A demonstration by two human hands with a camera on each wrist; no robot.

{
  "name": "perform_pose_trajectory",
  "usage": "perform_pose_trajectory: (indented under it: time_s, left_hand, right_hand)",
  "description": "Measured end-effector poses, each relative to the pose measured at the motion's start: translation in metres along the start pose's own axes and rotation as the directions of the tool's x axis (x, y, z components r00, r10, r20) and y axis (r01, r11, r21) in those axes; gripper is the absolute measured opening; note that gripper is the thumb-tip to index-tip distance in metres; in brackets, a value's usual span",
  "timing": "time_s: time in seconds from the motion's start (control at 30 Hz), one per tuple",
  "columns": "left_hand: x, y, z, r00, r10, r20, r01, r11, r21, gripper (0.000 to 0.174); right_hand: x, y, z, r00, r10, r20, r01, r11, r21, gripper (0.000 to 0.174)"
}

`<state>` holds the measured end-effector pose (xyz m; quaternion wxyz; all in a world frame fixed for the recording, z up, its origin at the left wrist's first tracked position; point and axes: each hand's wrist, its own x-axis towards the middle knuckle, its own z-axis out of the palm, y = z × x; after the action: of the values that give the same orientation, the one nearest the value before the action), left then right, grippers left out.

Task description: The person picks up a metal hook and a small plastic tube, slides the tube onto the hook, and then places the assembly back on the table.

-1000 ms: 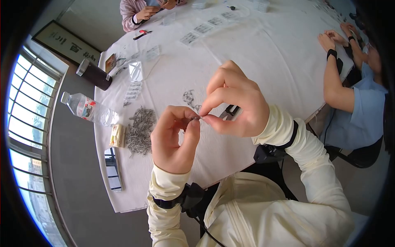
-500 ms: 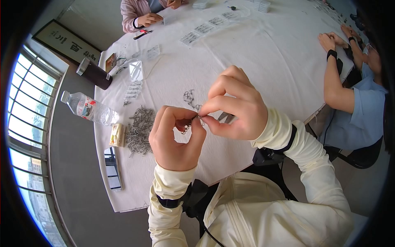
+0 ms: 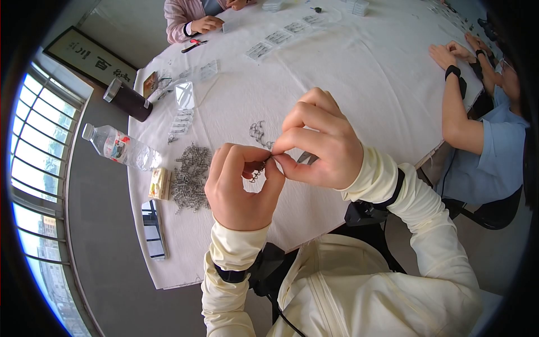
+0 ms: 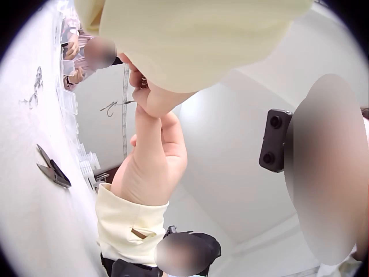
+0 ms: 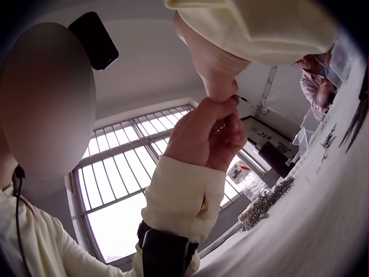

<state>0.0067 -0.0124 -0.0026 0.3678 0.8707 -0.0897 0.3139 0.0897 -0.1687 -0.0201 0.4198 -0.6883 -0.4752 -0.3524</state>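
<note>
My left hand and right hand meet fingertip to fingertip above the table, thumb and forefinger of each pinching a small dark fish hook. Its curved prongs stick out beyond the fingertips in the left wrist view. More wire loops of fish hooks show within the curled fingers of my left hand. Just beyond the fingertips, a few loose fish hooks lie on the white cloth. Dark thread snips lie on the table, mostly hidden behind my right hand in the head view.
Left of my hands lies a heap of fish hooks, beside a tissue pack, a phone and a water bottle. A dark flask and clear plastic boxes stand farther back. Other people sit around the table.
Wire loops in my left hand have come into view as the hand turned slightly. Both hands stay together at the fingertips. The person across the table has lowered their hands.
</note>
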Motion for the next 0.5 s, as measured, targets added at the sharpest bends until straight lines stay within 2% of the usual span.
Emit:
perform_pose_trajectory:
  time_s: [0.1, 0.2, 0.5]
  left_hand:
    - [0.0000, 0.0001, 0.0003, 1.000, 0.000, 0.010, 0.000, 1.000, 0.007, 0.010]
    - [0.0004, 0.0001, 0.0013, 1.000, -0.008, 0.009, 0.008, 1.000, -0.013, 0.010]
    - [-0.0008, -0.0044, -0.0018, 0.994, -0.079, 0.078, 0.086, 0.993, -0.081, 0.012]
  right_hand:
    - [-0.0001, -0.0001, 0.0004, 1.000, 0.004, 0.008, -0.004, 1.000, -0.010, 0.020]
    - [0.0017, -0.0010, -0.0016, 0.999, 0.039, 0.022, -0.040, 0.998, 0.043, 0.022]
    - [0.0028, 0.0045, -0.0043, 0.983, 0.175, 0.055, -0.182, 0.966, 0.186, 0.014]
